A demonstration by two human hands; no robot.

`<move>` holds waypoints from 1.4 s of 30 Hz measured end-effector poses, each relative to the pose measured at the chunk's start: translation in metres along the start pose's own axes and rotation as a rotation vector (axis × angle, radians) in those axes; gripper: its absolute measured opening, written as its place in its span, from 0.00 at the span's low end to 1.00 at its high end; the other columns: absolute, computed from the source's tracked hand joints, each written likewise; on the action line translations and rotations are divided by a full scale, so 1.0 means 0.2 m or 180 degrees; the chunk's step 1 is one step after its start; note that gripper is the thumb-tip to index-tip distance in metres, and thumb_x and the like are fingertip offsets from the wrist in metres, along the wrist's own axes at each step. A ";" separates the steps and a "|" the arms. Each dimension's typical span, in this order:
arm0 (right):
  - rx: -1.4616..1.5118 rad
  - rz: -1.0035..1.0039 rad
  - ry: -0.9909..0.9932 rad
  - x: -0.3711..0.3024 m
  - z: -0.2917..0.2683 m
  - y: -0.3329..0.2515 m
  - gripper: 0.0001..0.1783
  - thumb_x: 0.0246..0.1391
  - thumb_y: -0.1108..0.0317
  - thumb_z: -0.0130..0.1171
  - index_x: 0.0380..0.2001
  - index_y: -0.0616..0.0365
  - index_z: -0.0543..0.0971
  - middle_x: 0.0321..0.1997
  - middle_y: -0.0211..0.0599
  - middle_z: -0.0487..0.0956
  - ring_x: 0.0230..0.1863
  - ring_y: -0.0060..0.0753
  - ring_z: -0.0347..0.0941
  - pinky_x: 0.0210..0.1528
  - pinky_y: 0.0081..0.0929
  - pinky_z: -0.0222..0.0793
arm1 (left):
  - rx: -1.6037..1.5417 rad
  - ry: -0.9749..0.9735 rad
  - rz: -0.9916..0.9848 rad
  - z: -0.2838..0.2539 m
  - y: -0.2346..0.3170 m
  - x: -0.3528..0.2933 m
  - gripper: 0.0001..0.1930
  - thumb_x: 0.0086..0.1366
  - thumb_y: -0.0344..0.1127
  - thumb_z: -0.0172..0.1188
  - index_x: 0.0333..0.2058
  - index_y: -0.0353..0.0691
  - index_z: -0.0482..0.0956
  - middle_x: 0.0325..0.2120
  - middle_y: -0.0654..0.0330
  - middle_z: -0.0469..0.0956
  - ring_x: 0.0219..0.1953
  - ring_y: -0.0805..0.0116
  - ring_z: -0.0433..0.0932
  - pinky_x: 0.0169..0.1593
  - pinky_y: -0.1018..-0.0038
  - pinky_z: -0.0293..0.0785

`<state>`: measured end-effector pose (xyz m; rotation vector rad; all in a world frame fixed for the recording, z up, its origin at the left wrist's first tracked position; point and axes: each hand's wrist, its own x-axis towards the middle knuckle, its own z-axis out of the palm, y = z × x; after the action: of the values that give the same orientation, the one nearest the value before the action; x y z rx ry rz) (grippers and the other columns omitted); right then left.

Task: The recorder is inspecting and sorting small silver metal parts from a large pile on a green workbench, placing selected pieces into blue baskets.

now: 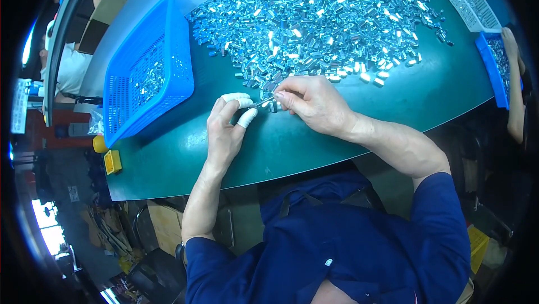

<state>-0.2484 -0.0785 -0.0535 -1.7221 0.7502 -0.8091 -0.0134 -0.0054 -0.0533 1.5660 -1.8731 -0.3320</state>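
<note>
My left hand (223,130) is closed in a pinch, with white covers on its thumb and fingertips. From that pinch a slim, dark metal piece (261,103) reaches across to the fingertips of my right hand (321,106), which are also closed on it. Whether it is one piece or two end to end is too small to tell. Just below the right fingertips a short metal part (273,107) lies on the green tabletop (303,138). Beyond both hands spreads a large heap of small shiny metal parts (314,23).
A blue perforated basket (182,51) with some metal parts stands at the left. Small yellow containers (112,162) sit by the left table edge. At the far right are a white basket (471,3) and a blue bin (501,96) of parts, with another person's hand (510,42) there.
</note>
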 end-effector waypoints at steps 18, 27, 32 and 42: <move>0.0044 0.0078 0.0048 -0.02 -0.02 -0.02 0.17 0.68 0.58 0.56 0.31 0.61 0.83 0.24 0.39 0.82 0.26 0.34 0.80 0.31 0.33 0.73 | -0.0398 0.0074 0.0242 -0.03 0.15 0.03 0.11 0.56 0.23 0.73 0.37 0.34 0.82 0.41 0.53 0.84 0.45 0.56 0.83 0.50 0.66 0.77; -0.0222 0.0034 -0.0205 -0.03 0.00 -0.03 0.23 0.69 0.53 0.56 0.24 0.58 0.83 0.21 0.44 0.80 0.23 0.47 0.77 0.30 0.41 0.71 | -0.0222 -0.0001 0.0553 -0.03 0.20 0.06 0.11 0.54 0.22 0.73 0.36 0.35 0.82 0.40 0.53 0.84 0.44 0.53 0.82 0.47 0.63 0.78; 0.0312 -0.0252 0.0341 -0.05 0.02 -0.06 0.19 0.68 0.58 0.57 0.28 0.60 0.82 0.23 0.39 0.81 0.24 0.36 0.77 0.30 0.36 0.71 | 0.0247 0.0222 0.0769 -0.14 0.23 0.08 0.12 0.54 0.24 0.74 0.36 0.36 0.82 0.40 0.53 0.84 0.42 0.53 0.82 0.45 0.62 0.79; 0.1026 0.0130 0.0525 -0.03 -0.04 -0.06 0.16 0.72 0.62 0.55 0.37 0.64 0.83 0.28 0.30 0.82 0.28 0.18 0.76 0.33 0.20 0.73 | 0.1541 0.1366 0.0814 -0.56 0.15 0.32 0.14 0.58 0.26 0.72 0.44 0.36 0.84 0.43 0.50 0.83 0.48 0.50 0.81 0.52 0.61 0.77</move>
<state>-0.2573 -0.0759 -0.0405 -1.3608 0.7187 -0.9945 0.0290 -0.0347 0.0683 1.5098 -1.8494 0.5688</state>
